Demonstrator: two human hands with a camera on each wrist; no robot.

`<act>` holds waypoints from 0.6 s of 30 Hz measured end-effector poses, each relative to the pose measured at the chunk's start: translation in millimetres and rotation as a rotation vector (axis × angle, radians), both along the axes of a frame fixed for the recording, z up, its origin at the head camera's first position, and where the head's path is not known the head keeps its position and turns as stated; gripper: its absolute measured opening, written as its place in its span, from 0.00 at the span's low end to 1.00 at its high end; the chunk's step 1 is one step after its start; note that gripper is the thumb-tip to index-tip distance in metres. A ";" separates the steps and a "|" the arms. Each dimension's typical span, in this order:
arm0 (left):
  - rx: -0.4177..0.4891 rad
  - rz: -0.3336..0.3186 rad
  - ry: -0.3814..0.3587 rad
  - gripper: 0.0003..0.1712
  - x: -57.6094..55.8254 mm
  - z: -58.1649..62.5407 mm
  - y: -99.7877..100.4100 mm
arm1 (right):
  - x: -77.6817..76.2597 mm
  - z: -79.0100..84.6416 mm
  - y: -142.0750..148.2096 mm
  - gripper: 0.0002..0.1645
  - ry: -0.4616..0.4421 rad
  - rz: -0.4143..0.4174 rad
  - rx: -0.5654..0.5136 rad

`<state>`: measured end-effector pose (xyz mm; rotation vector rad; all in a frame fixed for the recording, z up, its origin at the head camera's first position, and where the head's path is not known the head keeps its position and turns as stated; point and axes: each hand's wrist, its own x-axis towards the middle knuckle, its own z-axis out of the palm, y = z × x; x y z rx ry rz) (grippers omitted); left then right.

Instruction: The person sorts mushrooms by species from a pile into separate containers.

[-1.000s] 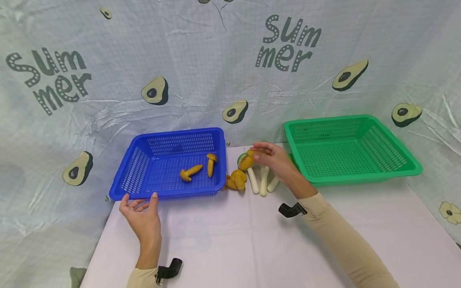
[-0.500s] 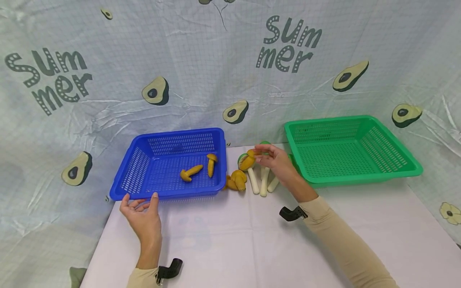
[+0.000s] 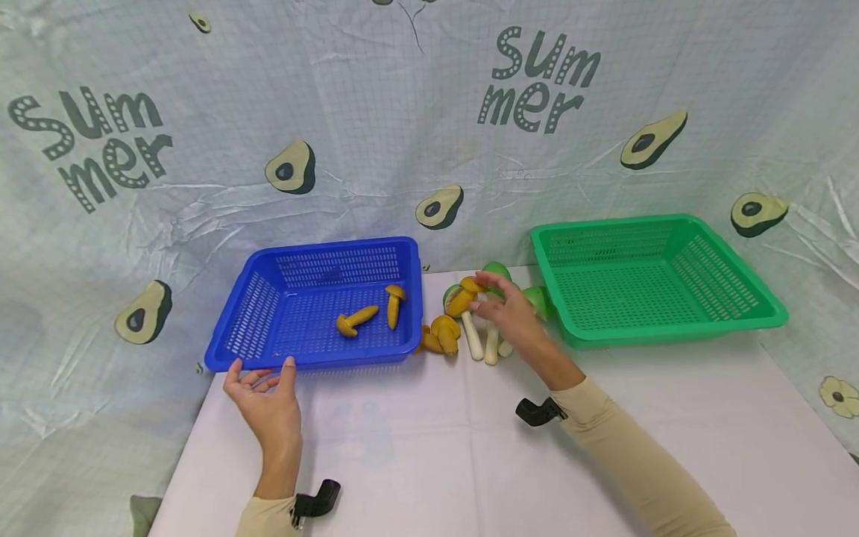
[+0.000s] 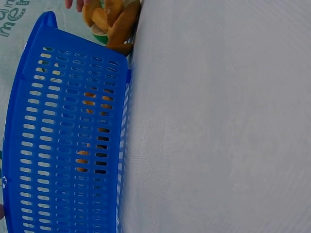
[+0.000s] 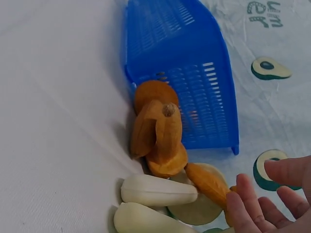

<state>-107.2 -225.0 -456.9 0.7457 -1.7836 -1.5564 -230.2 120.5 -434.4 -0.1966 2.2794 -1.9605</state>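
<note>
The left hand (image 3: 265,403) rests its spread thumb and fingertips at the front rim of a blue basket (image 3: 221,317). Two yellow-brown mushrooms (image 3: 358,319) lie inside that basket, toward its right side. To the right of it, the right hand (image 3: 510,313) reaches over a group of mushrooms, thumb and fingers apart. Nearest its fingertips is a yellow-brown mushroom (image 5: 209,182), lying across a white-stemmed mushroom with a green cap (image 3: 451,300). More yellow-brown mushrooms (image 5: 167,131) cluster against the basket's side. White stems (image 5: 158,189) point toward the table's front, partly hidden by the right hand.
A green basket (image 3: 671,332) stands at the right, its near-left side close to a green mushroom cap (image 3: 537,298). Another green cap (image 3: 496,270) is behind the right hand. The white-covered table (image 3: 416,462) meets a printed cloth backdrop (image 3: 376,134) at the back.
The right hand has spread its fingers from around the yellow-brown mushroom and shifted slightly, showing more of the green caps. The left hand and both baskets keep their places.
</note>
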 end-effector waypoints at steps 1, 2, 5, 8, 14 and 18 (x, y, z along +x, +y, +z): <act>-0.002 0.001 -0.002 0.46 0.1 0.1 0.3 | 0.3 -0.5 -0.5 0.36 0.010 0.002 0.017; -0.003 0.001 -0.002 0.46 0.2 0.2 0.5 | 0.6 -1.1 -0.8 0.37 0.020 0.005 0.034; -0.006 0.004 -0.003 0.46 0.4 0.5 0.8 | 0.8 -3.1 -1.4 0.40 0.036 0.022 0.060; -0.007 0.007 -0.001 0.46 0.5 0.8 0.8 | 0.6 -4.4 -1.5 0.42 0.023 0.050 0.071; -0.006 0.007 -0.006 0.46 0.3 0.7 0.4 | -0.2 -4.3 -2.2 0.45 0.006 0.091 0.067; -0.005 0.007 -0.002 0.45 0.4 0.7 0.7 | -0.5 -6.1 -2.0 0.44 0.031 0.109 0.052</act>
